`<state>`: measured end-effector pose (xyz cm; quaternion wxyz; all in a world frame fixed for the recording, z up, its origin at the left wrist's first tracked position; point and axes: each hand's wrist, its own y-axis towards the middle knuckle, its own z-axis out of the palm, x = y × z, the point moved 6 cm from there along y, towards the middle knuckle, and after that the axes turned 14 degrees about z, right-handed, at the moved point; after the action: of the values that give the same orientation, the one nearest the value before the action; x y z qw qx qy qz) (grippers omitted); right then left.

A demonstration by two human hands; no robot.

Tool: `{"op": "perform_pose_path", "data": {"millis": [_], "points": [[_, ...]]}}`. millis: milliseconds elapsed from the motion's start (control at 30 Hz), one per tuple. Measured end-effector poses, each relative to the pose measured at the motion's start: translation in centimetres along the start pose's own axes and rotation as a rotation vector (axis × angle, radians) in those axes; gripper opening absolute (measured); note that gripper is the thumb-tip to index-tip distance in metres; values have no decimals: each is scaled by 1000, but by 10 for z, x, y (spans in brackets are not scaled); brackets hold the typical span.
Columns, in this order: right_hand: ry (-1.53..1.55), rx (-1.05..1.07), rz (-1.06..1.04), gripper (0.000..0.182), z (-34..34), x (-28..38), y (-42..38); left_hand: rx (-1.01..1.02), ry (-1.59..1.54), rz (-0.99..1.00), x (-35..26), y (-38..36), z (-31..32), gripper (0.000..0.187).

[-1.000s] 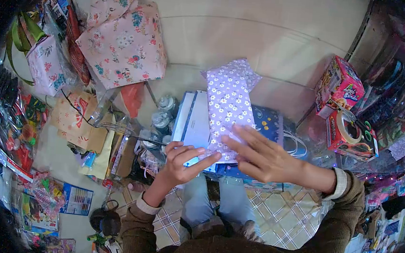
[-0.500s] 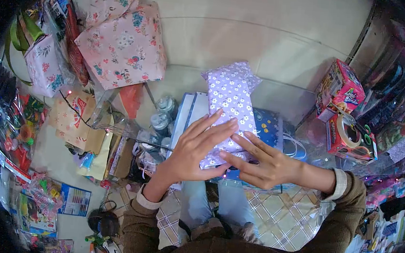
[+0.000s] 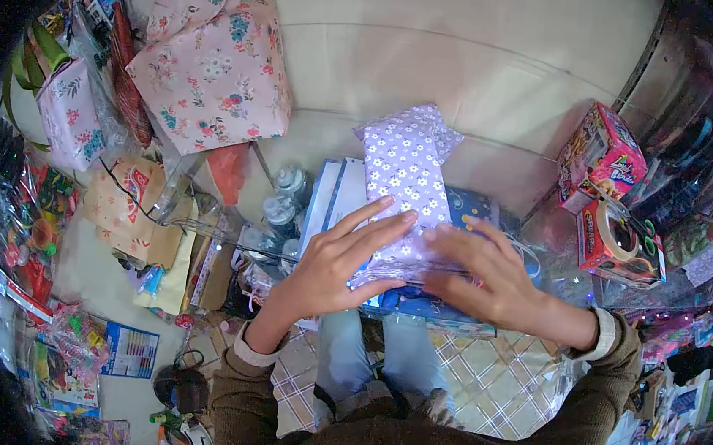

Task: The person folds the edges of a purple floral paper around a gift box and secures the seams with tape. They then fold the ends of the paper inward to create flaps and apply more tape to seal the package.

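Note:
A parcel wrapped in lilac paper with white daisies (image 3: 407, 172) lies in front of me, its far end folded into pointed corners. My left hand (image 3: 345, 255) rests on the parcel's left side, fingers stretched out and apart, thumb along the near end. On the right side is my right hand (image 3: 488, 272), fingers spread, some tips smeared by motion close to the paper. Beneath the parcel are a dark blue patterned bag (image 3: 468, 211) and white-and-blue flat items (image 3: 338, 191). The parcel's underside is hidden.
A large pink floral parcel (image 3: 217, 75) stands at the back left. To the right, a tape roll (image 3: 618, 233) and green-handled scissors (image 3: 650, 240) sit on a red box (image 3: 603, 265), beside a pink box (image 3: 601, 155). Clear bottles (image 3: 283, 208) stand left of the bag.
My right hand has shifted slightly right, and its fingers have spread off the near part of the parcel. My left hand stays nearly in place.

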<state>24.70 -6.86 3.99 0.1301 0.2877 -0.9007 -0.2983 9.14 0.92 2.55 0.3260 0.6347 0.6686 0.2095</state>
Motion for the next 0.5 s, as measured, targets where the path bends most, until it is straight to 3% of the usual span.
{"op": "perform_pose_path", "data": {"millis": [133, 500], "points": [[187, 30, 232, 48, -7, -13, 14, -13, 24, 11, 0, 0, 0, 65], [34, 8, 150, 54, 12, -20, 3, 16, 34, 20, 2, -1, 3, 59]]}}
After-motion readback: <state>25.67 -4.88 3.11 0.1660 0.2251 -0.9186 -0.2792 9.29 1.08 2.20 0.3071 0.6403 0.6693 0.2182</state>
